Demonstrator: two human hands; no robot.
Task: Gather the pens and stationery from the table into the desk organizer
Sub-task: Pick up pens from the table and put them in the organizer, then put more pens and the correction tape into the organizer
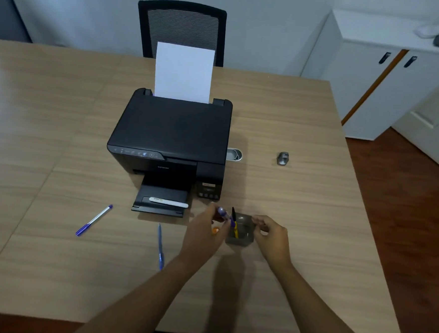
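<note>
Your left hand point(206, 230) was closed on a purple pen point(226, 215), its lower end already at the rim of the organizer point(242, 239), which sat just in front of the printer point(167, 147), off its right front corner. Your right hand point(268, 234) rested against the organizer's right side with fingers curled; whether it actually gripped the wall could not be told. A yellow-and-black pen point(234, 223) stood inside already. To do this step well, I judged you needed to keep the organizer braced, tip the purple pen more upright so it slid past the standing pen instead of knocking it, and let go only once the tip was well inside. An orange thing point(215, 230) showed under your left hand, too hidden to name. Still out were a pen point(94, 220) left of the printer's tray, a blue pen point(160, 246) in front of the printer, and a white marker point(168, 202) lying on the tray.
</note>
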